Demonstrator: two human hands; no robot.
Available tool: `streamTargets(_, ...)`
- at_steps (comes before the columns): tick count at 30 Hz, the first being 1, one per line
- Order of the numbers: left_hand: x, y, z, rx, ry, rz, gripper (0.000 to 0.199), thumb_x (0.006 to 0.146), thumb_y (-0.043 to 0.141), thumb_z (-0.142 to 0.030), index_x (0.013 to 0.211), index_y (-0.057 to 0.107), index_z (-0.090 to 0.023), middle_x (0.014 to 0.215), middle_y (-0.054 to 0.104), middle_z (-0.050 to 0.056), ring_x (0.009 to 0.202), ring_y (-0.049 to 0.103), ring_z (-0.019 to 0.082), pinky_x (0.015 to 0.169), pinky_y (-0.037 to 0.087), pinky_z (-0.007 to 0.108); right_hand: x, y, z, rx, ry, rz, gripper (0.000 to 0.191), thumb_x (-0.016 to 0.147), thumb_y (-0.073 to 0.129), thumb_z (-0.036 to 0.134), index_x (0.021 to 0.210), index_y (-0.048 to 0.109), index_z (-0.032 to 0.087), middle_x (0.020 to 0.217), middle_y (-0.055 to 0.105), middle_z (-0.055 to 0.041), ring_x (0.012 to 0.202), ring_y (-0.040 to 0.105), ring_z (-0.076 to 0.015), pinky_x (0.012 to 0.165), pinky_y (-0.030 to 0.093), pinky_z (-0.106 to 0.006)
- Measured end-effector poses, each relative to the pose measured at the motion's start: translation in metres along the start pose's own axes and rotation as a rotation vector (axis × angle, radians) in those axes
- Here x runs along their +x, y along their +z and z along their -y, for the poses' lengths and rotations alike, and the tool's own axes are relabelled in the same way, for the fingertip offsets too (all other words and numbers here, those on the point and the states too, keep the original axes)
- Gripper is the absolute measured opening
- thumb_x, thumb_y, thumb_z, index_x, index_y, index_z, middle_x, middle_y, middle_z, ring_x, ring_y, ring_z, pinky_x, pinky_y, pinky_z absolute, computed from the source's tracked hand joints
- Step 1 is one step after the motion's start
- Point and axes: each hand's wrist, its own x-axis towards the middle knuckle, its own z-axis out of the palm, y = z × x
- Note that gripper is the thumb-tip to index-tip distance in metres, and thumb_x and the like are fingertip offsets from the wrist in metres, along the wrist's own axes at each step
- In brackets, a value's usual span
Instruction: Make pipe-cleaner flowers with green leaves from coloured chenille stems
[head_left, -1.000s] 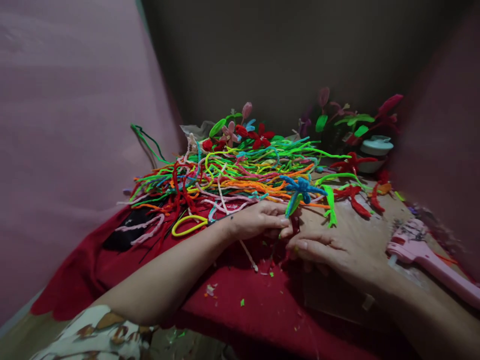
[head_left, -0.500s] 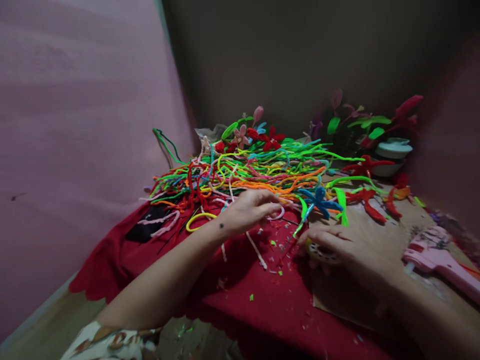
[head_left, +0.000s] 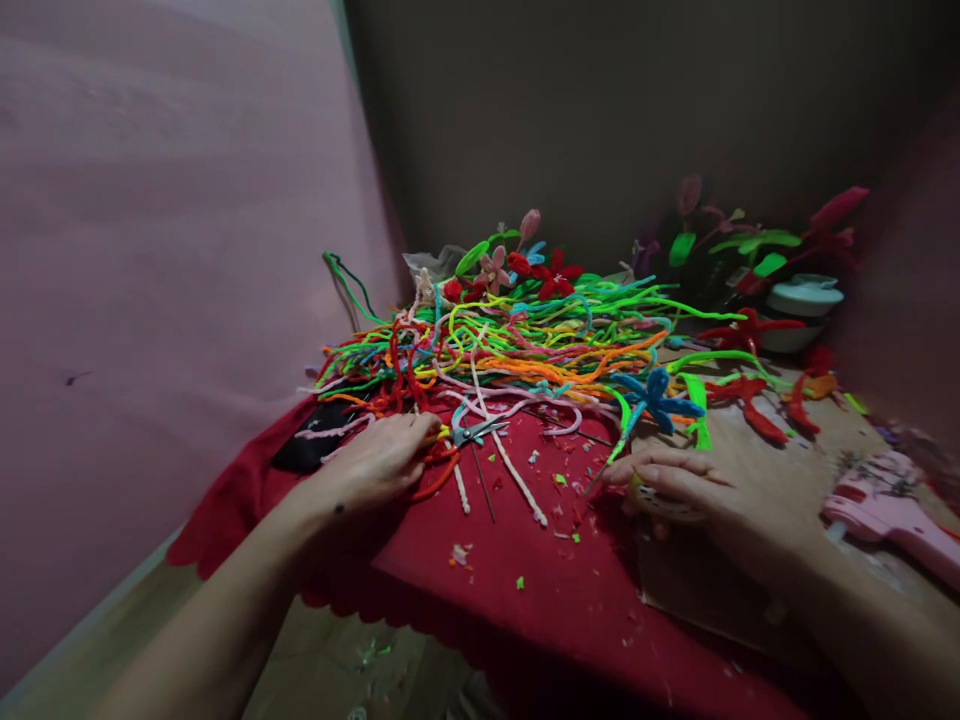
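Observation:
My left hand point(head_left: 390, 455) is closed around the yellow handles of a small pair of scissors point(head_left: 476, 432), with their metal blades pointing right. Below the fingers lies an orange-red loop point(head_left: 442, 478). My right hand point(head_left: 679, 480) curls over a round yellow-rimmed spool point(head_left: 664, 500) with holes in its side, mostly hidden by the palm. At those fingertips runs the thin stem of a blue pipe-cleaner flower point(head_left: 656, 400); whether they pinch it I cannot tell. White pipe cleaners point(head_left: 517, 480) lie on the red cloth between both hands.
A heap of coloured pipe cleaners point(head_left: 517, 345) spreads behind my hands. Red flower pieces point(head_left: 750, 405) lie on cardboard point(head_left: 697, 590) at right, near a pink glue gun point(head_left: 892, 510) and a lidded container point(head_left: 806, 295). Scraps dot the red cloth point(head_left: 540, 580).
My left hand has moved left and toward me from the pipe-cleaner heap, and now holds the scissors. My right hand stays over the spool. The view has shifted slightly.

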Motion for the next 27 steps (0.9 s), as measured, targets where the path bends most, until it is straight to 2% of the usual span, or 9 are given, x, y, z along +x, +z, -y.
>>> streamTargets(3, -0.008, -0.012, 0.002, -0.266, 0.014, 0.071, 0.033, 0.078, 0.045, -0.023, 0.112, 0.045, -0.018, 0.095, 0.059, 0.004, 0.083, 0.055, 0.016, 0.074, 0.04, 0.026, 0.0, 0.001, -0.006, 0.062, -0.031, 0.005, 0.028, 0.084, 0.052, 0.039, 0.094, 0.067, 0.019, 0.078, 0.061, -0.0045, 0.066, 0.055, -0.0144, 0.056, 0.044, -0.024)
streamTargets(7, -0.015, -0.019, -0.002, -0.562, -0.087, 0.099, 0.044, 0.075, 0.055, -0.032, 0.114, 0.043, -0.016, 0.084, 0.054, 0.0, 0.076, 0.052, 0.014, 0.068, 0.04, 0.025, -0.002, 0.003, -0.001, 0.054, -0.021, 0.023, 0.026, 0.084, 0.053, 0.038, 0.093, 0.066, 0.018, 0.082, 0.06, -0.0058, 0.068, 0.054, -0.0152, 0.057, 0.045, -0.026)
streamTargets(11, -0.007, -0.02, -0.011, -0.855, -0.128, 0.019, 0.047, 0.071, 0.061, -0.033, 0.11, 0.041, -0.017, 0.083, 0.053, -0.002, 0.072, 0.051, 0.012, 0.064, 0.041, 0.023, -0.001, 0.002, 0.003, 0.044, -0.021, 0.029, 0.027, 0.084, 0.052, 0.038, 0.094, 0.067, 0.018, 0.09, 0.06, -0.0074, 0.073, 0.055, -0.0165, 0.057, 0.045, -0.026)
streamTargets(15, 0.003, -0.03, -0.02, -0.885, -0.055, -0.138, 0.037, 0.071, 0.063, -0.031, 0.101, 0.046, -0.017, 0.074, 0.045, -0.005, 0.065, 0.044, 0.009, 0.059, 0.039, 0.019, -0.002, 0.002, -0.003, 0.042, -0.033, 0.026, 0.026, 0.085, 0.052, 0.038, 0.096, 0.067, 0.02, 0.084, 0.059, -0.0044, 0.069, 0.054, -0.0146, 0.058, 0.044, -0.025)
streamTargets(17, 0.001, -0.035, -0.028, -0.942, -0.023, -0.116, 0.026, 0.073, 0.06, -0.03, 0.093, 0.049, -0.017, 0.075, 0.048, -0.003, 0.065, 0.045, 0.009, 0.06, 0.04, 0.019, -0.002, 0.002, -0.005, 0.038, -0.027, 0.028, 0.027, 0.086, 0.05, 0.038, 0.097, 0.067, 0.02, 0.08, 0.058, -0.0036, 0.069, 0.053, -0.0143, 0.058, 0.044, -0.025)
streamTargets(18, -0.002, -0.036, -0.033, -0.989, 0.005, 0.01, 0.02, 0.075, 0.058, -0.031, 0.087, 0.05, -0.017, 0.072, 0.05, -0.003, 0.062, 0.046, 0.009, 0.057, 0.04, 0.019, -0.002, 0.001, -0.005, 0.037, -0.027, 0.029, 0.027, 0.087, 0.05, 0.039, 0.097, 0.067, 0.02, 0.079, 0.058, -0.0035, 0.069, 0.053, -0.0143, 0.059, 0.044, -0.025)
streamTargets(20, -0.011, -0.035, -0.046, -1.111, 0.065, 0.398, 0.017, 0.076, 0.057, -0.032, 0.075, 0.052, -0.016, 0.064, 0.052, -0.001, 0.055, 0.048, 0.009, 0.05, 0.039, 0.019, -0.002, 0.001, -0.006, 0.028, -0.033, 0.02, 0.027, 0.086, 0.051, 0.039, 0.096, 0.067, 0.02, 0.081, 0.059, -0.0041, 0.07, 0.053, -0.0145, 0.059, 0.044, -0.025)
streamTargets(22, -0.019, -0.028, -0.06, -1.226, 0.063, 0.668, 0.015, 0.072, 0.058, -0.029, 0.072, 0.055, -0.014, 0.062, 0.054, 0.0, 0.051, 0.049, 0.01, 0.046, 0.038, 0.019, -0.002, 0.0, -0.006, 0.028, -0.025, 0.005, 0.026, 0.085, 0.053, 0.04, 0.096, 0.067, 0.021, 0.09, 0.061, -0.0056, 0.075, 0.054, -0.0157, 0.06, 0.045, -0.025)
streamTargets(27, -0.02, -0.009, -0.085, -1.298, 0.12, 0.787, 0.01, 0.068, 0.056, -0.024, 0.069, 0.055, -0.014, 0.059, 0.054, -0.001, 0.048, 0.047, 0.008, 0.046, 0.039, 0.018, -0.002, -0.001, -0.006, 0.021, -0.019, -0.016, 0.027, 0.082, 0.054, 0.042, 0.095, 0.068, 0.022, 0.095, 0.063, -0.0064, 0.074, 0.056, -0.0167, 0.058, 0.046, -0.026)
